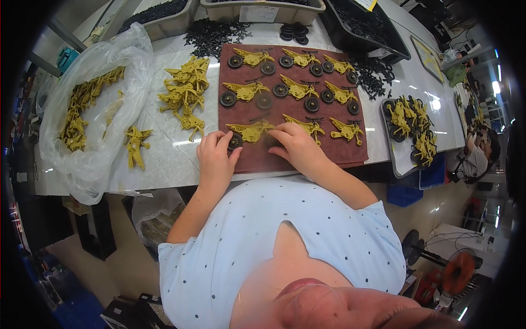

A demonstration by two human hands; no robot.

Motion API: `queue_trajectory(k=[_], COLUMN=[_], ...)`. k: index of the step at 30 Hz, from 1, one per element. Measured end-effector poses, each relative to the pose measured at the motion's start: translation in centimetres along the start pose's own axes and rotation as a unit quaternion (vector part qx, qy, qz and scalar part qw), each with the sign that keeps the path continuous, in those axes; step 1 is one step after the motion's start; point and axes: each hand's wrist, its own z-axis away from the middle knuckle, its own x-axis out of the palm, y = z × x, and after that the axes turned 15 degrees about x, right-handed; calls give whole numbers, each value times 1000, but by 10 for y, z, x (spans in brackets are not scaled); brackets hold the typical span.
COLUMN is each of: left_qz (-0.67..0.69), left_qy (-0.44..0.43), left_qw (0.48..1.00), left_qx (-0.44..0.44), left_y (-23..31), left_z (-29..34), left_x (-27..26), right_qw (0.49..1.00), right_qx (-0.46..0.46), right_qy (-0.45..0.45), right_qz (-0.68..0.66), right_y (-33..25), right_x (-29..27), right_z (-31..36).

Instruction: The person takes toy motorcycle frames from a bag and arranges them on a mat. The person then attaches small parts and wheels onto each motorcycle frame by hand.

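On a maroon cloth [350, 149] lie rows of yellow toy motorbike bodies. My left hand [215, 159] is closed with its fingertips on a black toy wheel [235, 141], at the left end of the nearest row's left motorbike body [251, 132]. At that body's other end, the fingers of my right hand [298, 147] are bent together; what they hold, if anything, is dark and hidden. Beside it lie another yellow body [310, 127] and a third one [346, 130], with no wheels visible on them. Bodies in the two farther rows, such as this one [298, 88], have black wheels at both ends.
Left of the cloth are a pile of yellow bodies [186, 88] and a clear plastic bag [134, 60] holding more. A tray [400, 164] of motorbikes stands at right. Bins of black parts [263, 12] line the back, with loose black parts [213, 35] and wheels [294, 33] nearby.
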Motion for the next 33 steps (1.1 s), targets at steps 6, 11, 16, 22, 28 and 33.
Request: queue_trajectory(k=[6, 11, 16, 22, 28, 33], left_qz=[-8, -9, -4, 15, 22, 40], left_qy=[-11, -26, -68, -95, -67, -46], left_qw=[1000, 1000, 997, 994, 997, 992], left_qx=[-5, -7, -20, -43, -18, 113], left_y=[1, -6, -10, -13, -23, -48], left_z=[2, 1, 0, -7, -50, -150], left_x=[-3, -9, -18, -23, -42, -13], right_qw=[999, 999, 997, 997, 981, 970], right_qx=[15, -11, -19, -22, 78, 165], right_qy=[-41, -36, -66, -17, 153, 105], right_qz=[20, 15, 24, -66, 86, 148], right_y=[-3, -11, -15, 0, 97, 167], right_x=[5, 11, 1, -31, -71, -73], right_z=[-1, -5, -9, -44, -166, -231])
